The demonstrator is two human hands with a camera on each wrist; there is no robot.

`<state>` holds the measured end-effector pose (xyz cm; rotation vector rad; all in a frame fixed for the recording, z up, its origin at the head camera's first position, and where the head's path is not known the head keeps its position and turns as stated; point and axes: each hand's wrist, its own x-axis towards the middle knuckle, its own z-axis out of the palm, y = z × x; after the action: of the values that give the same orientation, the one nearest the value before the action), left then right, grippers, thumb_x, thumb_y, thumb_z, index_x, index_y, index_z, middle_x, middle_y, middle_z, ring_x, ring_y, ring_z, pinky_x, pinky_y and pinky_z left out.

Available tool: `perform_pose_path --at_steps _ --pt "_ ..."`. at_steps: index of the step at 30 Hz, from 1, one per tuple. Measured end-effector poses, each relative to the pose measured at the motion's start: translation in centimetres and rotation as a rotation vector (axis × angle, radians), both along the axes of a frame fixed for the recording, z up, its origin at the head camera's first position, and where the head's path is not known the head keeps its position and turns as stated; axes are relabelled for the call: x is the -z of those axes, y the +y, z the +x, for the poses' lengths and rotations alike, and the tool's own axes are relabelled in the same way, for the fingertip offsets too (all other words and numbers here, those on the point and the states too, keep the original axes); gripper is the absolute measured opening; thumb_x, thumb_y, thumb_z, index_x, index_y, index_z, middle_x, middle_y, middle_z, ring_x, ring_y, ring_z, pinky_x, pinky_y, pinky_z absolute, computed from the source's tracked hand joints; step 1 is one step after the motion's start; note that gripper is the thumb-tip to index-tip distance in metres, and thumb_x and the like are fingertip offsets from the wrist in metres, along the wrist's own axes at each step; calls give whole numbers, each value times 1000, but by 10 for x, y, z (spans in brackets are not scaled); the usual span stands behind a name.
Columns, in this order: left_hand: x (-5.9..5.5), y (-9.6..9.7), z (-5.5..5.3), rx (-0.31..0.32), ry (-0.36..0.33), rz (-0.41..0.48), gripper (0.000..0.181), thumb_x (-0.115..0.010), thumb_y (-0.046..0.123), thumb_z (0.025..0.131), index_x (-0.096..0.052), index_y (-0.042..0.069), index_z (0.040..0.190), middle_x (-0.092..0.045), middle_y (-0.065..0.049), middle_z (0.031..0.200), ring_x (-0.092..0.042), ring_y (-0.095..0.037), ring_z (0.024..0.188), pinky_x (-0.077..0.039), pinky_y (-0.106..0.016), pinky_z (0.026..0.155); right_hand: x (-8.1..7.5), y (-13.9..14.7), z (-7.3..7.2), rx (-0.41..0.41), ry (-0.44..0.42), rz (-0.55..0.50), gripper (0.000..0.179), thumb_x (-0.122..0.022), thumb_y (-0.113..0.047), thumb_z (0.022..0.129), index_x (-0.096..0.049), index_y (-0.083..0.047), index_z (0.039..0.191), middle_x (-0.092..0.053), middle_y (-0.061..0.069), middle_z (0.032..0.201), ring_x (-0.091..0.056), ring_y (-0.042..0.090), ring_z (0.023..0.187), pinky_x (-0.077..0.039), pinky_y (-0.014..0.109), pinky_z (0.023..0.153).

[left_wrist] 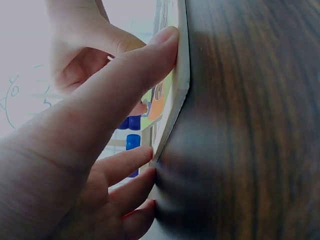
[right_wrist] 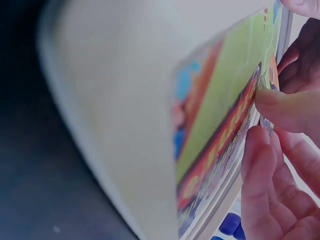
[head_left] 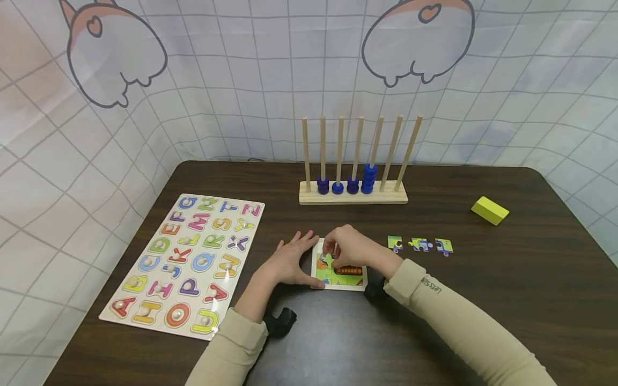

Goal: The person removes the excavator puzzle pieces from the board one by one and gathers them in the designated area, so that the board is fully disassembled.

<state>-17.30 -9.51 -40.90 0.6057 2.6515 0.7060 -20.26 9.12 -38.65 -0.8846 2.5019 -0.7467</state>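
Note:
A small jigsaw puzzle in a white-rimmed tray [head_left: 344, 288] lies on the dark table between both hands. My left hand [head_left: 288, 265] has its fingers spread at the tray's left side; in the left wrist view, the thumb [left_wrist: 162, 47] rests on the rim and other fingertips touch its edge. Over the upper part of the puzzle, my right hand [head_left: 351, 247] pinches a puzzle piece [right_wrist: 268, 121] between thumb and fingers, mostly hidden by them. Green pieces and an orange-red striped picture show in the tray. To its right lie three loose puzzle pieces [head_left: 420, 244] in a row.
On the left lies a white alphabet peg board [head_left: 203, 284] with coloured letters. Behind the puzzle stands a wooden rack [head_left: 352, 198] of upright pegs with blue beads [head_left: 369, 179]. A yellow block [head_left: 490, 210] sits at the right. A tiled-pattern cloth hangs around the table.

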Motion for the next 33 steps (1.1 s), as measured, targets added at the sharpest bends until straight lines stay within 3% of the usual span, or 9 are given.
perform_pose_path --at_steps 16,33 --pt "1 0 0 -3 3 -4 101 -80 49 62 -31 14 144 -20 -3 150 -9 -25 138 -6 -54 108 -1 7 -1 -7 15 -44 16 -75 -5 73 -66 -6 86 -63 3 81 -60 12 69 -50 22 60" --pt "0 1 0 -8 3 -4 102 -81 48 62 -31 13 144 -21 -4 150 -10 -26 138 -6 -53 108 -5 34 3 19 31 -119 15 -74 -4 74 -68 -5 88 -65 3 80 -61 10 69 -52 25 66"
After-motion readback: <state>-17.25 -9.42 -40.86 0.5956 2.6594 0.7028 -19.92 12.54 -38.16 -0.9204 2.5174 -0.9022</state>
